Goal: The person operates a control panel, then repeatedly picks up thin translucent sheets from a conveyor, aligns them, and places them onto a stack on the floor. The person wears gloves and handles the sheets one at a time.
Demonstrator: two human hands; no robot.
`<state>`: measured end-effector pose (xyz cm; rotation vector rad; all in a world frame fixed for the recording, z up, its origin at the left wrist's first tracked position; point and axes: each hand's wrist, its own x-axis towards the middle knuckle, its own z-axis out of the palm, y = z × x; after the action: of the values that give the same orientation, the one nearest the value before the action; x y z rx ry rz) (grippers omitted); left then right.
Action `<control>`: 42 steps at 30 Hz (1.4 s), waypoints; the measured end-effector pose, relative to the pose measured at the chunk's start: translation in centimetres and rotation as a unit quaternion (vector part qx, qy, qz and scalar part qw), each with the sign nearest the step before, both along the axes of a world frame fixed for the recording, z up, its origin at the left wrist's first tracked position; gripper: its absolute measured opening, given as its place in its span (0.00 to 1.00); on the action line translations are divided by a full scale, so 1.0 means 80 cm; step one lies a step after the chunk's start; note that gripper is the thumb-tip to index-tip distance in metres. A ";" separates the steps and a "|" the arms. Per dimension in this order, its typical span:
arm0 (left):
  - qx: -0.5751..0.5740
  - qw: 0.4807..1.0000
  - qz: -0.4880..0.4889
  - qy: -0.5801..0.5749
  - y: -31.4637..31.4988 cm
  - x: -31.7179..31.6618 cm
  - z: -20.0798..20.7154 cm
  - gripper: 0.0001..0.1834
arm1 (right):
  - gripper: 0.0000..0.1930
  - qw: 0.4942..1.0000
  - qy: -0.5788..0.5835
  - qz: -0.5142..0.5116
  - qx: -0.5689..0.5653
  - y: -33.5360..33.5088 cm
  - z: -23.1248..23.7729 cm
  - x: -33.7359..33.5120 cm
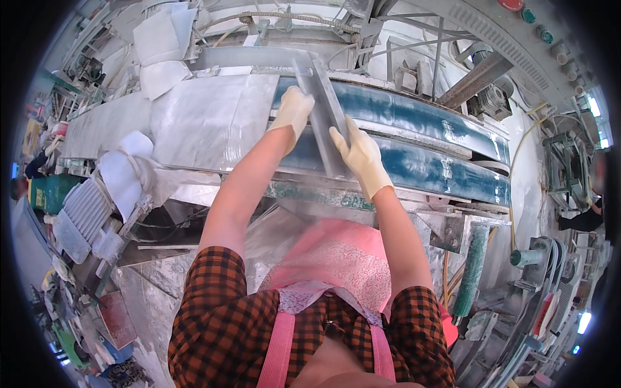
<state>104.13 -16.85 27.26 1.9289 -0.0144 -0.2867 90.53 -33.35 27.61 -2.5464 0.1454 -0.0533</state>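
A long, flat grey strip [323,107] is held tilted above the two blue belts, with its far end reaching beyond them; its edges are slightly smeared by motion. My left hand [295,108], in a cream glove, is closed at the strip's left side, with its fingertips partly hidden. Lower down on the right side, my right hand [363,158] in a matching glove grips the strip's edge. Under the hands run the blue belts, a far one [414,110] and a near one [427,163], both wet and streaked with white.
Left of the belts lies a pale grey sheet-covered surface [207,123]. White cloths [127,167] and a ribbed grey piece [87,212] sit at the left. Motors [491,102] and a slanting beam [475,79] stand at the back right; a green roller [471,271] is near right. Other people are at both edges.
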 end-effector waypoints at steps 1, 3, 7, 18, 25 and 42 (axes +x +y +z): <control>-0.055 0.998 -0.017 0.033 -0.009 -0.005 -0.004 0.22 | 0.43 1.000 0.012 0.003 -0.008 0.000 0.003 -0.002; -0.149 0.982 -0.047 0.101 -0.006 -0.008 -0.007 0.20 | 0.44 1.000 0.011 0.004 -0.024 0.002 0.011 -0.005; 0.066 0.994 -0.083 -0.041 0.048 0.005 -0.010 0.26 | 0.41 0.994 0.084 -0.007 -0.063 0.011 0.025 0.000; 0.530 0.843 -0.039 0.085 0.084 0.049 -0.034 0.57 | 0.36 0.989 0.099 -0.070 -0.081 0.030 0.032 -0.001; 0.342 0.939 -0.014 0.013 0.135 0.041 0.021 0.31 | 0.33 0.993 0.059 -0.076 -0.070 0.025 0.025 -0.002; 0.141 0.977 -0.083 -0.138 0.064 0.003 -0.011 0.26 | 0.44 0.996 0.033 -0.059 -0.053 0.015 0.016 -0.006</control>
<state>104.34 -11.72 26.38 2.2426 -0.3372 -0.1332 90.05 -32.14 28.89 -2.6445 0.3262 -0.0241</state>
